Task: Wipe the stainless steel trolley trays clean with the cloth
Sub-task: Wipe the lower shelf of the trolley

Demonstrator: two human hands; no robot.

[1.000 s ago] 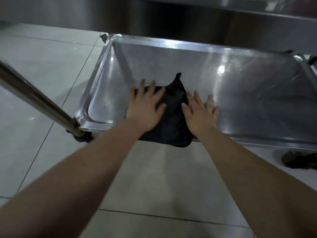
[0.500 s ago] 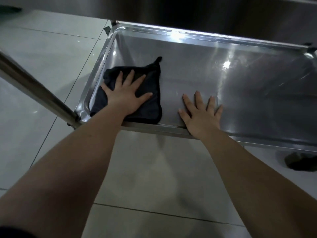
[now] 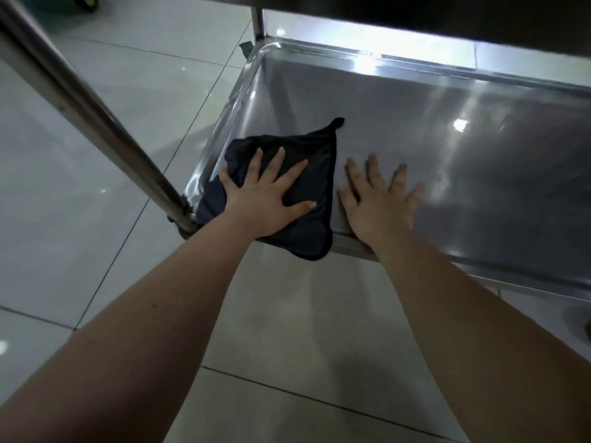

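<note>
- Your left hand (image 3: 265, 193) lies flat on the cloth (image 3: 319, 155), palm down. The fingers are straight and spread, and the thumb reaches out toward your other hand.
- Your right hand (image 3: 377, 203) is also flat with the fingers splayed. It presses straight on the steel and holds nothing. It sits just beside the cloth's right edge without touching it, and its heel is over the near rim.
- The cloth is dark and folded roughly square, and it lies in the near left corner of the tray (image 3: 447, 107). Its left part bunches up against the left rim. Its near corner hangs over the near rim. A small loop at its far corner points toward the far edge.
- The tray is a shallow stainless steel pan with a raised rim. Bright reflections streak its surface toward the far and right edges.
- A steel post (image 3: 96, 116) rises from the tray's near left corner and slants up across the left of your view. A second post (image 3: 257, 20) stands at the far left corner.
- A dark upper shelf (image 3: 447, 14) overhangs the far edge.
- Pale glossy floor (image 3: 287, 314) tiles show beneath your forearms and to the left of the tray.
</note>
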